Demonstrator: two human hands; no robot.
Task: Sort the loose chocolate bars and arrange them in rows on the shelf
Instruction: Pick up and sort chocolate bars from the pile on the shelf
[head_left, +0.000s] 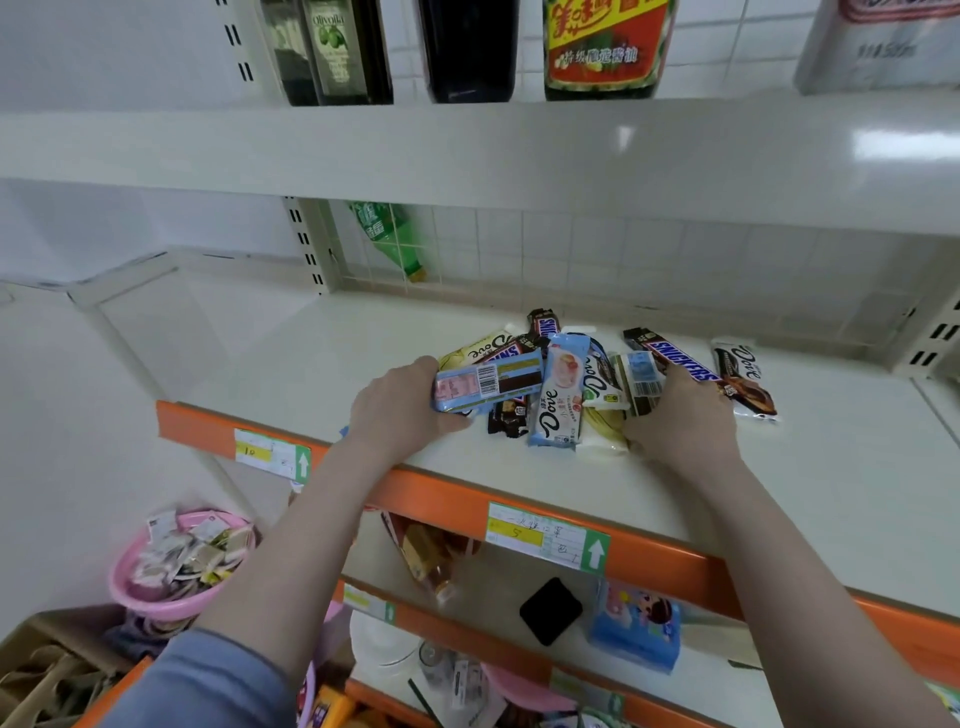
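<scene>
A loose pile of chocolate bars lies on the white shelf (810, 467) with the orange front edge. My left hand (400, 410) grips a light-blue bar (488, 385), label side down, at the pile's left. My right hand (680, 415) holds a bar with a barcode (640, 382) at the pile's right. Between the hands lies a light-blue Dove bar (558, 400) and a green-and-white Dove bar (597, 382). A Snickers bar (675, 356) and a dark Dove bar (745, 376) lie to the right. A yellow Dove bar (480, 349) and another Snickers (544, 323) sit behind.
Dark bottles (353, 52) stand on the shelf above. A green bottle (387, 236) leans behind the wire back. Price tags (545, 538) hang on the orange edge. Below are a pink basket (161, 597) of packets, a black pad (550, 610) and a blue box (636, 623).
</scene>
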